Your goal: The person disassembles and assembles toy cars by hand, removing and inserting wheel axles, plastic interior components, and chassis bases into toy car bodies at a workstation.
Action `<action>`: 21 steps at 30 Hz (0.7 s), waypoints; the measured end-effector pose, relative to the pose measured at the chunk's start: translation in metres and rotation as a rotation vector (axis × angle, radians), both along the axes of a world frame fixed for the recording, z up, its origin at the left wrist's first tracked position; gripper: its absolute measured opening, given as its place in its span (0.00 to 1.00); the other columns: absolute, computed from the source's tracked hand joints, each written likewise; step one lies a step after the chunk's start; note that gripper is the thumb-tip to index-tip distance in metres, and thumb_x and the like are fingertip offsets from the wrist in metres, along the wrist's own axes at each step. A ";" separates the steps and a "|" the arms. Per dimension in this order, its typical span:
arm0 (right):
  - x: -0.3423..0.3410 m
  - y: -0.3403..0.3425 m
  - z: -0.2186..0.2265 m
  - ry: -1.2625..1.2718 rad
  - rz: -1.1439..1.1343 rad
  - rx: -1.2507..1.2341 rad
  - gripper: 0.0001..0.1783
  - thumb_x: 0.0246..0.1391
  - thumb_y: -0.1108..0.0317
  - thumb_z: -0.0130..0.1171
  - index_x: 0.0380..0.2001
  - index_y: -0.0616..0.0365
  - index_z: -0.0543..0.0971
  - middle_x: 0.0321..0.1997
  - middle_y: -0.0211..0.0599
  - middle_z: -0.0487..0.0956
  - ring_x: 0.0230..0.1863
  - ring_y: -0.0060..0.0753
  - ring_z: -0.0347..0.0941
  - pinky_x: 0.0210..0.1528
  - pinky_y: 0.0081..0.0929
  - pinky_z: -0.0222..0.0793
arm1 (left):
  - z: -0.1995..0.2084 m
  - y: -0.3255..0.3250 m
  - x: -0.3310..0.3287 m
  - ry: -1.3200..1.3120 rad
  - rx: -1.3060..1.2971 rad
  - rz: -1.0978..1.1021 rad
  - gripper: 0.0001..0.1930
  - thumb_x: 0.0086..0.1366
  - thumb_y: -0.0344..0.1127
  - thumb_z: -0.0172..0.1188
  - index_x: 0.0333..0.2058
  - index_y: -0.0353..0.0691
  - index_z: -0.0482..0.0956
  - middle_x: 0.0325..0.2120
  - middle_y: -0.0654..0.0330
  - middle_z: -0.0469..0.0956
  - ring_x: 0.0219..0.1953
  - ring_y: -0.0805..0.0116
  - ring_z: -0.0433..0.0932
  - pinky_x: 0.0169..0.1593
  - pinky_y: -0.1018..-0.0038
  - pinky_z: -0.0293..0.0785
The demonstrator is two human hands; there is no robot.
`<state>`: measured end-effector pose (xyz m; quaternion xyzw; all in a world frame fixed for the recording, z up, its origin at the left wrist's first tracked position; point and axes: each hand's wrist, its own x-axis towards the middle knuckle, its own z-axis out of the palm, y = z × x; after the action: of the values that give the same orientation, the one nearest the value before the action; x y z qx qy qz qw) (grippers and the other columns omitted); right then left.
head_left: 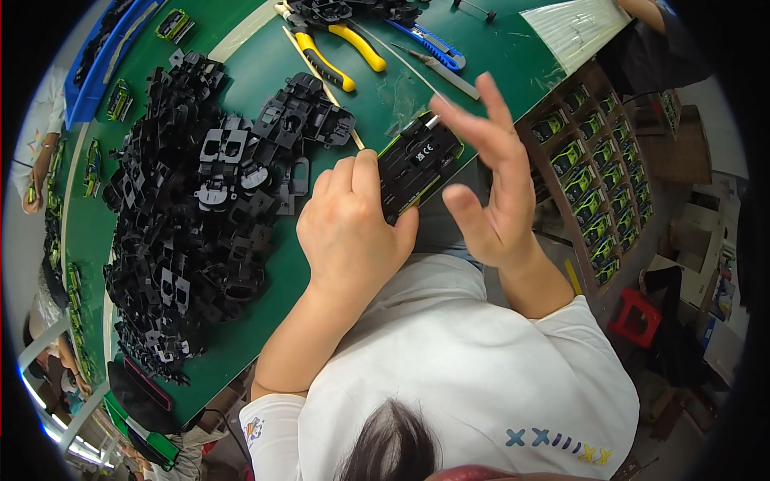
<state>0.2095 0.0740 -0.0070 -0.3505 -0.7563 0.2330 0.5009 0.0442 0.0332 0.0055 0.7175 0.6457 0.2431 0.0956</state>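
Note:
My left hand [345, 216] is closed around one end of a toy car [417, 164], its black underside facing up and bright green showing along its edges. A short pale rod [434, 122] sticks out at the car's far end. Beside that end is my right hand [497, 176], slightly blurred, with thumb and fingers spread apart and nothing visible in its grip. To the left of my left hand, a large heap of black plastic car parts [184, 232] covers the green table [301, 268].
Yellow-and-black pliers [341, 52], a blue utility knife [433, 44] and a thin stick [313, 68] lie on the far side. A divided box of green cars [593, 172] stands at the right. More cars [92, 168] line the left, near a blue bin [88, 88] and another person's hand [36, 180].

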 end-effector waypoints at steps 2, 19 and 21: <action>-0.003 -0.002 -0.002 -0.142 -0.012 0.033 0.28 0.59 0.50 0.55 0.51 0.64 0.70 0.50 0.40 0.78 0.70 0.51 0.52 0.67 0.49 0.46 | 0.000 0.000 0.000 -0.005 -0.006 0.003 0.31 0.38 0.36 0.71 0.44 0.33 0.73 0.33 0.56 0.75 0.34 0.58 0.75 0.32 0.68 0.74; -0.001 -0.004 -0.011 -0.033 -0.043 0.059 0.38 0.58 0.38 0.49 0.56 0.63 0.66 0.54 0.39 0.76 0.68 0.52 0.58 0.70 0.51 0.37 | -0.001 -0.001 0.002 -0.009 0.009 0.031 0.29 0.37 0.35 0.71 0.41 0.34 0.73 0.32 0.57 0.75 0.33 0.60 0.75 0.31 0.68 0.73; 0.008 -0.005 -0.012 -0.264 0.294 0.042 0.39 0.58 0.38 0.49 0.57 0.64 0.65 0.57 0.46 0.73 0.70 0.57 0.52 0.69 0.52 0.37 | -0.002 -0.001 0.001 -0.001 0.015 0.026 0.29 0.37 0.35 0.71 0.41 0.34 0.73 0.32 0.57 0.75 0.33 0.60 0.75 0.31 0.68 0.73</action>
<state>0.2177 0.0688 -0.0187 -0.2532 -0.8633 0.2396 0.3650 0.0453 0.0324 0.0035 0.7096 0.6531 0.2496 0.0872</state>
